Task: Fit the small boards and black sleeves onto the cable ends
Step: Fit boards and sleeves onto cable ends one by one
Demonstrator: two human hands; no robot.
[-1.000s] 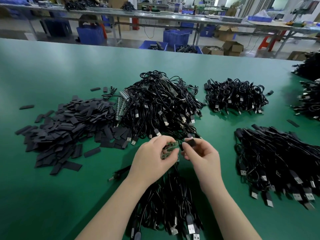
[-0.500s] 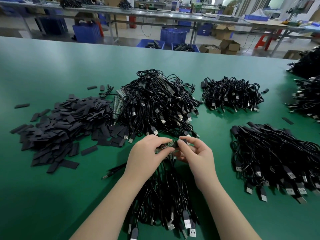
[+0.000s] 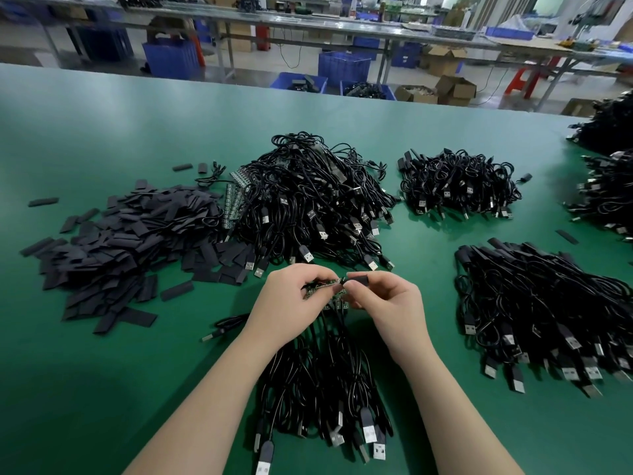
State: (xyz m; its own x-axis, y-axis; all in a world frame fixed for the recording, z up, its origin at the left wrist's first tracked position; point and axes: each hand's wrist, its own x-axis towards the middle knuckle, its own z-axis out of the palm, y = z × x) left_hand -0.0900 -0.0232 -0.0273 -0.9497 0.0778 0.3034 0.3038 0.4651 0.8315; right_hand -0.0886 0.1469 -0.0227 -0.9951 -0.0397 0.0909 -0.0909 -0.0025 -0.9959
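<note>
Since earlier, black sleeve [image 3: 358, 280] has been drawn to 3 o'clock off small board [image 3: 323, 286]; right hand [image 3: 387, 303] pinches sleeve, left hand [image 3: 291, 299] pinches board; sliding on is judged next.

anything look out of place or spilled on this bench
Mostly tidy. A few black sleeves lie strayed from the sleeve pile: one far left, one on the right. One loose cable lies alone by the left hand.
</note>
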